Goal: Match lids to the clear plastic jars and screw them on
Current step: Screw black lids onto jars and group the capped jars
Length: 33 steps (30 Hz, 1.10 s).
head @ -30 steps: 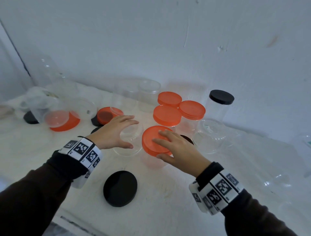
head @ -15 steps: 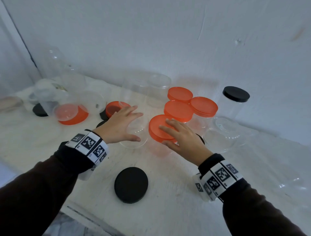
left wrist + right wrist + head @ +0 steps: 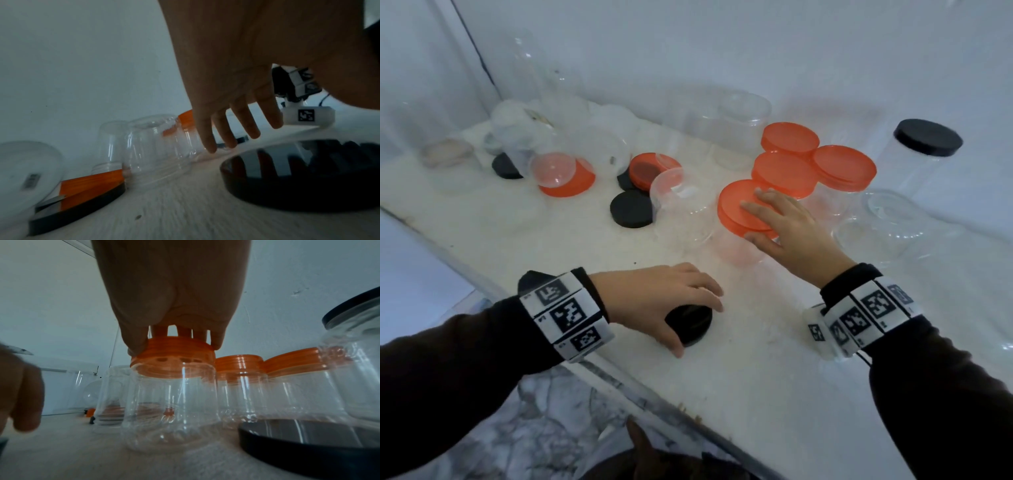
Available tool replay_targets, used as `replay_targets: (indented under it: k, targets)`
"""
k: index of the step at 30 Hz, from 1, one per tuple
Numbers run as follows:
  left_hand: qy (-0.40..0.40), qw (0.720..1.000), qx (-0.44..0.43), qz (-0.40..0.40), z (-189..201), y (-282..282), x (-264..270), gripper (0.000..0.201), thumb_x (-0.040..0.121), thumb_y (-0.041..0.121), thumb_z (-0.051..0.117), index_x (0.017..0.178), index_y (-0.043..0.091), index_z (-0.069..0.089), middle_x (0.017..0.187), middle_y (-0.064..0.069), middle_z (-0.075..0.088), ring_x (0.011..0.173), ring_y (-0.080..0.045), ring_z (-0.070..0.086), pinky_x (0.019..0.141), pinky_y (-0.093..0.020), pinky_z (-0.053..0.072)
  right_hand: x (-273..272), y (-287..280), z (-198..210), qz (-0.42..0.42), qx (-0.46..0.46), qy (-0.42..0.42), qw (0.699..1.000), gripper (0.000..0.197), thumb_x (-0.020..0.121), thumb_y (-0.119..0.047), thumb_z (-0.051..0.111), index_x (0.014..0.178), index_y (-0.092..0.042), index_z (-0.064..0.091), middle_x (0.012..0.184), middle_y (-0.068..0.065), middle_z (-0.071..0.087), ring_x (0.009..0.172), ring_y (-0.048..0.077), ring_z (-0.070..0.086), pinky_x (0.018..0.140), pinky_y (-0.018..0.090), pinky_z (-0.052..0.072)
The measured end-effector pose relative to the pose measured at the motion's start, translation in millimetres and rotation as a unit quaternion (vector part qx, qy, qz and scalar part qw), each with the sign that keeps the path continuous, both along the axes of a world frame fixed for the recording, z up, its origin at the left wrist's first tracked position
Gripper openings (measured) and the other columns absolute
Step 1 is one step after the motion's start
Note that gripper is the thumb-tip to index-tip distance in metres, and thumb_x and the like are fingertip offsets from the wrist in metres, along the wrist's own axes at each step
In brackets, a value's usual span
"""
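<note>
Dark sleeves (image 3: 448, 370); white wristbands (image 3: 566, 313), black square markers, perhaps cabled.

From my head view, the left hand (image 3: 654, 301) covers most of the black lid (image 3: 693, 323), so I can't tell whether its grip has closed on it. In the left wrist view the lid (image 3: 298, 178) runs off the right edge and the fingers (image 3: 207, 138) are smeared. The right hand (image 3: 787, 226) hides part of the orange lid (image 3: 739, 209). The right wrist view cuts off another black lid (image 3: 308, 443) at the corner, and the clear jars (image 3: 585, 113) at the back blur into the wall.
</note>
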<state>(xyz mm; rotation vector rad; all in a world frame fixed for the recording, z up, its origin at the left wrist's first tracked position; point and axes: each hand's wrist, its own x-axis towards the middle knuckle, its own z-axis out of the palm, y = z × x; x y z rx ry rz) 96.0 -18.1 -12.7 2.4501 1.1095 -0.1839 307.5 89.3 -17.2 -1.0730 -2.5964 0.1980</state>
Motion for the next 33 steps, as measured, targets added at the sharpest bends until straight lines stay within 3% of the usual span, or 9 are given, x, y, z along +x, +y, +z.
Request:
replay_targets:
  k: [4, 9, 12, 15, 18, 21, 28, 33]
  targets:
    - [0.068, 0.997, -0.04, -0.003, -9.1, -4.0, 0.8, 0.088, 0.071, 0.037, 0.077, 0.142, 0.03, 0.027, 0.151, 0.01, 0.016, 0.135, -0.012, 0.009, 0.113, -0.032, 0.022, 0.8, -0.3, 1.4, -0.004, -0.011, 0.004, 1.0, 0.068, 0.082, -0.055, 0.029, 0.133, -0.015, 0.05, 0.14, 0.016, 0.044, 0.133, 0.035, 0.036, 0.108, 0.052, 0.029]
    - [0.052, 0.998, -0.043, 0.015, -9.3, -3.6, 4.0, 0.081, 0.074, 0.026, 0.075, 0.141, 0.032, 0.03, 0.147, 0.011, 0.02, 0.132, -0.011, 0.013, 0.11, -0.032, 0.028, 0.4, -1.7, 3.8, -0.003, -0.014, -0.01, 1.0, 0.063, 0.086, -0.055, 0.036, 0.136, -0.017, 0.047, 0.144, 0.014, 0.039, 0.136, 0.033, 0.03, 0.11, 0.054, 0.026]
    - [0.036, 0.999, -0.028, 0.012, -2.4, -0.3, 12.3, 0.079, 0.076, 0.029, 0.074, 0.141, 0.033, 0.029, 0.147, 0.011, 0.022, 0.131, -0.009, 0.015, 0.109, -0.029, 0.028, 7.5, -2.8, 8.0, -0.001, -0.037, -0.037, 0.999, 0.059, 0.091, -0.05, 0.045, 0.144, -0.029, 0.03, 0.155, 0.004, 0.02, 0.144, 0.023, 0.01, 0.116, 0.045, 0.011]
    - [-0.019, 1.0, -0.004, 0.011, 10.9, 6.6, 25.1, 0.08, 0.076, 0.033, 0.073, 0.142, 0.037, 0.028, 0.147, 0.013, 0.022, 0.131, -0.007, 0.015, 0.108, -0.026, 0.027, 24.7, -10.6, 22.0, -0.021, -0.023, 0.002, 1.0, 0.061, 0.09, -0.049, 0.047, 0.144, -0.031, 0.028, 0.154, 0.0, 0.02, 0.143, 0.021, 0.011, 0.115, 0.041, 0.012]
    - [-0.078, 0.997, 0.021, 0.011, 22.5, 16.5, 40.2, 0.081, 0.075, 0.038, 0.073, 0.14, 0.041, 0.027, 0.147, 0.018, 0.022, 0.132, -0.002, 0.014, 0.11, -0.032, 0.028, 55.0, -18.4, 35.4, -0.084, 0.01, 0.031, 0.996, 0.055, 0.091, -0.036, 0.054, 0.142, -0.026, 0.036, 0.15, 0.0, 0.031, 0.137, 0.021, 0.026, 0.11, 0.041, 0.026]
    - [-0.146, 0.988, 0.045, 0.017, 29.5, 28.0, 55.6, 0.082, 0.073, 0.04, 0.075, 0.137, 0.047, 0.026, 0.145, 0.025, 0.021, 0.133, 0.004, 0.013, 0.111, -0.026, 0.022, 93.7, -24.6, 42.8, -0.175, 0.045, 0.019, 0.983, 0.054, 0.088, -0.034, 0.059, 0.138, -0.022, 0.041, 0.145, 0.0, 0.038, 0.132, 0.022, 0.033, 0.105, 0.042, 0.034]
    - [-0.25, 0.965, 0.079, 0.023, 30.4, 53.2, 86.4, 0.086, 0.068, 0.044, 0.078, 0.135, 0.051, 0.025, 0.142, 0.034, 0.017, 0.133, 0.01, 0.013, 0.103, -0.004, 0.011, 166.3, -28.9, 40.0, -0.374, -0.007, -0.059, 0.926, 0.067, 0.085, -0.043, 0.06, 0.142, -0.023, 0.032, 0.152, 0.001, 0.023, 0.136, 0.025, 0.023, 0.105, 0.043, 0.03]
    - [-0.277, 0.957, 0.091, 0.008, 30.5, 65.4, 103.4, 0.08, 0.063, 0.062, 0.065, 0.133, 0.052, 0.026, 0.146, 0.028, 0.022, 0.135, 0.008, 0.015, 0.107, -0.006, 0.012, 185.3, -27.3, 26.8, -0.433, -0.083, -0.13, 0.888, 0.081, 0.082, -0.054, 0.059, 0.147, -0.027, 0.017, 0.155, 0.009, 0.01, 0.136, 0.037, 0.021, 0.107, 0.049, 0.027]
